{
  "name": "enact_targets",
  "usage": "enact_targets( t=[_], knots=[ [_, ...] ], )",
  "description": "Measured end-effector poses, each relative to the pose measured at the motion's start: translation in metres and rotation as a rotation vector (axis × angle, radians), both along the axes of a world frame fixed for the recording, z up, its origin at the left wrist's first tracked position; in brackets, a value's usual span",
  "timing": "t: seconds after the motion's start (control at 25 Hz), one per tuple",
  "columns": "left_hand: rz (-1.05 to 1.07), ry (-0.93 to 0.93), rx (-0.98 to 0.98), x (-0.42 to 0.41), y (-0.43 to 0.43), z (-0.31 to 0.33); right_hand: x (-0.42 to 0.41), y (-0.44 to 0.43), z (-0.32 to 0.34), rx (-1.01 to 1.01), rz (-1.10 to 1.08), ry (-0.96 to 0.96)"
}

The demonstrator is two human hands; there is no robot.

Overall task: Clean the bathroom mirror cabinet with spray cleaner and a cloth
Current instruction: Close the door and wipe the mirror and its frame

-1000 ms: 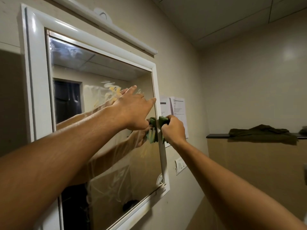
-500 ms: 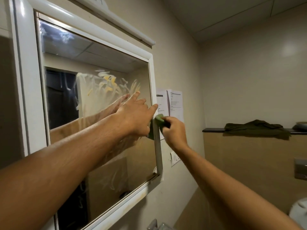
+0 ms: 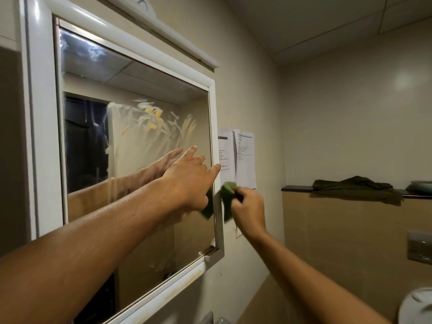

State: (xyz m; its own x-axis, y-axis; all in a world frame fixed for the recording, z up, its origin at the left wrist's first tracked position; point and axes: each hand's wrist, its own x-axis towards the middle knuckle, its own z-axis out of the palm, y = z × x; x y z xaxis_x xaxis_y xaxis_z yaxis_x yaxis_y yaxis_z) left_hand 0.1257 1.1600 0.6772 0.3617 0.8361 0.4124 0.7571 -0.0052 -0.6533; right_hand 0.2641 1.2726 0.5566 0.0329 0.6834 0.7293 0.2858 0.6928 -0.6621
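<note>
two hands meet at the right edge of a white-framed, streak-smeared mirror cabinet point(image 3: 41, 136): left hand point(image 3: 187, 183) flat on the glass point(image 3: 191, 244), fingers straight, right hand point(image 3: 247, 208) pinching a bunched, blurred green cloth point(image 3: 228, 195) that hangs roughly upright at the frame point(image 3: 218, 235).

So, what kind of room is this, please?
Most likely a bathroom: a white-framed mirror cabinet on the wall, a light bar above it, and what looks like a metal flush plate and a toilet at lower right.

Papers point(image 3: 243, 157) taped on wall; dark garment point(image 3: 355, 187) on ledge point(image 3: 295, 188).
</note>
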Motion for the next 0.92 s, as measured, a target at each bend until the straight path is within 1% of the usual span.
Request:
enact_targets(
  t=[0.04, 0.08, 0.12, 0.16, 0.24, 0.32, 0.4, 0.44, 0.48, 0.56, 0.64, 0.68, 0.8, 0.84, 0.92],
  knots=[
    [-0.01, -0.005, 0.009, 0.0, 0.0, 0.0, -0.007, 0.001, 0.016, 0.074, -0.031, -0.002],
    [-0.016, -0.011, 0.016, -0.001, 0.0, -0.001, -0.017, 0.003, 0.023, 0.15, -0.062, -0.043],
    [-0.017, -0.014, 0.017, -0.001, -0.001, 0.0, -0.027, 0.004, 0.018, 0.216, -0.091, -0.09],
    [-0.016, -0.012, 0.016, -0.001, -0.003, -0.001, -0.035, 0.005, 0.001, 0.239, -0.109, -0.13],
    [-0.007, 0.005, 0.007, -0.001, -0.007, -0.005, -0.033, 0.003, -0.048, 0.201, -0.111, -0.182],
    [0.002, 0.006, -0.008, -0.002, -0.011, -0.011, -0.016, -0.005, -0.09, 0.129, -0.059, -0.251],
    [0.003, 0.015, -0.011, -0.003, -0.012, -0.019, 0.002, -0.011, -0.102, 0.003, -0.02, -0.337],
    [0.003, 0.017, -0.02, -0.004, -0.012, -0.022, 0.006, -0.011, -0.091, -0.065, -0.018, -0.299],
    [0.0, 0.008, -0.034, -0.005, -0.011, -0.026, 0.008, -0.009, -0.074, -0.12, -0.016, -0.203],
    [-0.012, -0.013, -0.045, -0.007, -0.006, -0.033, 0.002, -0.002, -0.034, -0.097, -0.022, -0.007],
    [-0.029, -0.025, -0.039, -0.006, -0.004, -0.037, -0.018, -0.008, -0.018, -0.036, 0.0, 0.025],
    [-0.037, -0.026, -0.036, -0.006, -0.004, -0.039, -0.029, -0.01, -0.026, -0.037, -0.004, 0.035],
    [-0.036, -0.016, -0.035, -0.002, -0.006, -0.043, -0.033, -0.024, -0.069, -0.119, -0.032, 0.08],
    [-0.032, -0.016, -0.039, -0.001, -0.005, -0.044, -0.028, -0.022, -0.074, -0.159, -0.01, 0.079],
    [-0.041, -0.026, -0.037, 0.001, -0.002, -0.048, -0.021, -0.012, -0.062, -0.223, 0.034, 0.062]
  ],
)
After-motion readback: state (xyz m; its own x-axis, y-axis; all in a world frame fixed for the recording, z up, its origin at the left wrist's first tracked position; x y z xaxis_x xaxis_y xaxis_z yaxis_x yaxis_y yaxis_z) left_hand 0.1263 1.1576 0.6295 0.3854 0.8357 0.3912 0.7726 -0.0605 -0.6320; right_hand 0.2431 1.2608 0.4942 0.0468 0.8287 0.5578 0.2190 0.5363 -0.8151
